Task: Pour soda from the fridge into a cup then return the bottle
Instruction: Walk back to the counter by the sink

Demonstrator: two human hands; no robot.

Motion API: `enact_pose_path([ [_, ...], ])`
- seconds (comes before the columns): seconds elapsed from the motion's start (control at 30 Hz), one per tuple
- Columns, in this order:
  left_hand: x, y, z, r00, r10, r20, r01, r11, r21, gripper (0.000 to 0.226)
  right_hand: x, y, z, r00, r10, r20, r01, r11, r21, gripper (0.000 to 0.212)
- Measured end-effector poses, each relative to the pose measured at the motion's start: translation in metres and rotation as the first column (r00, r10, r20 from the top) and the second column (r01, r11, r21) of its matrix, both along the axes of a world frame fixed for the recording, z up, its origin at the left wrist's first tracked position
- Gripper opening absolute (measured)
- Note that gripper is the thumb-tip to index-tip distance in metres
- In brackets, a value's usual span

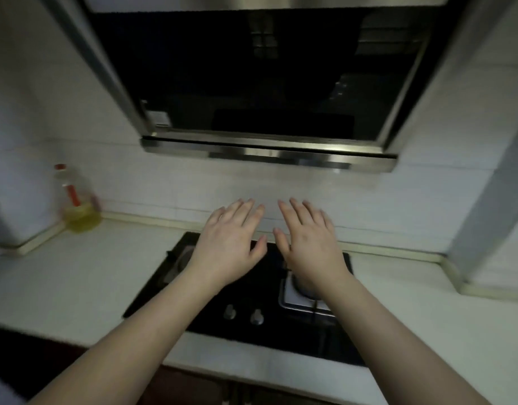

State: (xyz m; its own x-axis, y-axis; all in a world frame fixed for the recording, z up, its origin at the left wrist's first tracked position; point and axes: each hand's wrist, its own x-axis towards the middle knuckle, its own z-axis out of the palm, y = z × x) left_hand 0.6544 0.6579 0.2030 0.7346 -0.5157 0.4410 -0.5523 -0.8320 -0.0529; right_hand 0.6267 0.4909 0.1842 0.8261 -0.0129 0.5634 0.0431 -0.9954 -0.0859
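Note:
My left hand (228, 244) and my right hand (310, 247) are stretched out side by side, palms down, above a black gas hob (252, 331). Fingers on both are straight and spread, and neither holds anything. No soda bottle, cup or fridge is in view.
A large range hood (266, 83) hangs on the white tiled wall above the hob. A clear bottle of yellow oil with a red cap (76, 206) stands in the back left corner of the white counter (62, 282). Two knobs (243, 314) sit at the hob's front. A wall column (491, 200) juts out at right.

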Motion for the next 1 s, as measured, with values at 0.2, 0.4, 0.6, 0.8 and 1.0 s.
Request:
enact_pose_path([
  [0.2,0.012,-0.102,-0.004,0.967,-0.252,-0.039,0.253,0.967,0.023,0.068,-0.034,-0.082,-0.006,0.967,-0.255,-0.001,0.255,0.967,0.003,0.058],
  [0.4,0.019,-0.18,-0.013,0.888,-0.458,-0.045,0.459,0.888,0.015,0.066,-0.063,-0.14,-0.006,0.873,-0.488,-0.009,0.488,0.873,0.007,0.059],
  [0.6,0.014,-0.231,-0.01,0.782,-0.619,-0.074,0.624,0.777,0.087,0.069,-0.091,-0.174,-0.006,0.75,-0.661,0.0,0.661,0.75,-0.008,0.06],
  [0.8,-0.019,-0.286,-0.018,0.651,-0.756,-0.069,0.758,0.644,0.104,0.069,-0.144,-0.198,-0.015,0.592,-0.805,-0.031,0.805,0.593,-0.01,0.06],
  [1.0,-0.078,-0.345,-0.022,0.501,-0.863,-0.072,0.864,0.493,0.101,0.068,-0.211,-0.229,-0.016,0.449,-0.892,-0.057,0.893,0.451,-0.012,0.061],
])
